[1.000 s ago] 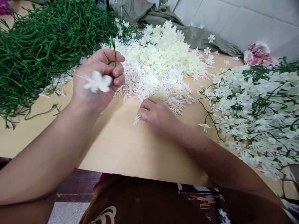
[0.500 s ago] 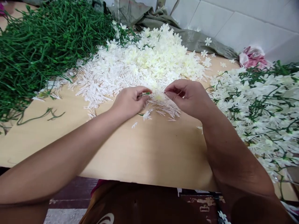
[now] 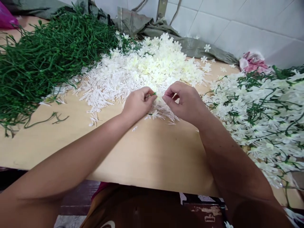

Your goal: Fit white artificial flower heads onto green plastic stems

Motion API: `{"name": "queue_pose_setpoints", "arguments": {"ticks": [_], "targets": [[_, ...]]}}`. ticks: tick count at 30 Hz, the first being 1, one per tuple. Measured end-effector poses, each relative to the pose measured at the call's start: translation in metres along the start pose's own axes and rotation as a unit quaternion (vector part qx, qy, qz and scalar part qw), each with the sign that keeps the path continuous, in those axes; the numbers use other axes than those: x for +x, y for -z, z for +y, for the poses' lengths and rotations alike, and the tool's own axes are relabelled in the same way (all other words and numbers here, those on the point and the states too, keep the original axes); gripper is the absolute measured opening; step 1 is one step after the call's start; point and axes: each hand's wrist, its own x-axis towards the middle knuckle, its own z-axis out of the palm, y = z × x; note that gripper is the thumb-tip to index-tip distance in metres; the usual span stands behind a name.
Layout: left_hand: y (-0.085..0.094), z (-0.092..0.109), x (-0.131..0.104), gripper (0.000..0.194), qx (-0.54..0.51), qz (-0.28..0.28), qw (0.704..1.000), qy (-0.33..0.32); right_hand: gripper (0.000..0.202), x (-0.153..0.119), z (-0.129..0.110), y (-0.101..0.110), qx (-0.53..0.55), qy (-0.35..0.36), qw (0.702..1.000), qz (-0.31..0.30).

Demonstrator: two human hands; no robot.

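Note:
My left hand (image 3: 137, 103) pinches a green plastic flower stem (image 3: 154, 93), whose tip shows between thumb and forefinger. Close by on the right, my right hand (image 3: 186, 99) has thumb and forefinger pressed together. Whatever it pinches is too small to make out. Below the fingertips, a white flower (image 3: 155, 114) shows by my left hand, and it seems to be on the held stem. Behind both hands lie loose white stamen strands (image 3: 102, 85) and a heap of pale yellow-white artificial blossoms (image 3: 161, 60).
A large heap of green stems (image 3: 59, 50) fills the left of the table (image 3: 142, 152). Assembled white flowers on stems (image 3: 263, 107) are piled at the right. Grey-green sacking (image 3: 199, 47) runs along the tiled wall, near a pink-and-white bundle (image 3: 254, 62).
My right hand has come a little closer to my left fingertips. The green tip in my left hand remains pinched. The whole view has shifted slightly.

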Motion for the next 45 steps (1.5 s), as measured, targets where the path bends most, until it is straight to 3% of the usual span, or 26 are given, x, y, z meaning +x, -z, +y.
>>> {"name": "queue_pose_setpoints", "arguments": {"ticks": [5, 13, 22, 27, 32, 45], "targets": [[0.004, 0.001, 0.001, 0.014, -0.1, 0.012, 0.995, 0.024, 0.016, -0.001, 0.003, -0.013, -0.035, 0.001, 0.999, 0.015], [0.005, 0.01, -0.003, 0.013, -0.119, -0.003, 0.992, 0.032, 0.018, -0.001, 0.009, -0.027, -0.056, -0.016, 0.996, 0.062], [0.005, 0.01, -0.003, 0.012, -0.132, -0.019, 0.991, 0.024, 0.016, -0.003, 0.012, -0.039, -0.137, 0.034, 0.985, 0.098], [0.006, 0.01, -0.002, 0.006, -0.122, -0.018, 0.992, -0.015, 0.015, -0.002, 0.015, -0.037, -0.092, 0.044, 0.989, 0.105], [0.009, 0.012, 0.002, 0.008, -0.161, -0.003, 0.987, 0.013, 0.017, -0.001, 0.014, -0.032, -0.025, 0.041, 0.995, 0.084], [0.01, 0.008, 0.003, 0.006, -0.206, -0.028, 0.978, 0.023, 0.013, -0.001, 0.009, -0.034, -0.117, 0.024, 0.99, 0.073]]}}
